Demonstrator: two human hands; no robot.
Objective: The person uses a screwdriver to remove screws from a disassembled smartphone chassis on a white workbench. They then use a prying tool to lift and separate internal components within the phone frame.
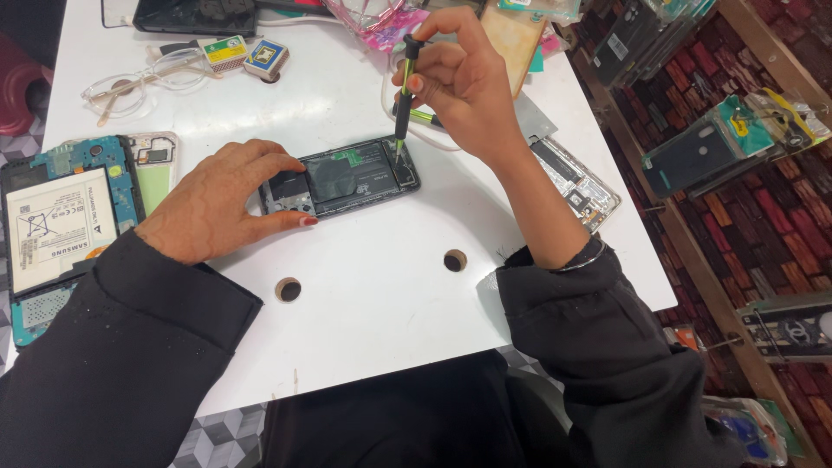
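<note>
White surface (364, 286) fills my view. My right hand (464, 82) grip is pinched round a slim screwdriver (404, 87), tip inside the opened phone (342, 178) at centre; my left hand (217, 199) presses its edge. It looks light, stiff, fragile; I'd hold the rim.

Glossy opened phone (347, 176), smooth matt white table (381, 286), black cloth sleeves (130, 347)

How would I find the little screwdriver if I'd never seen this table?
Start at the white table and find the opened phone lying in its middle. The screwdriver stands upright on the phone's right end, pinched in the right hand. It is the only thin black-and-green stick there.
</note>
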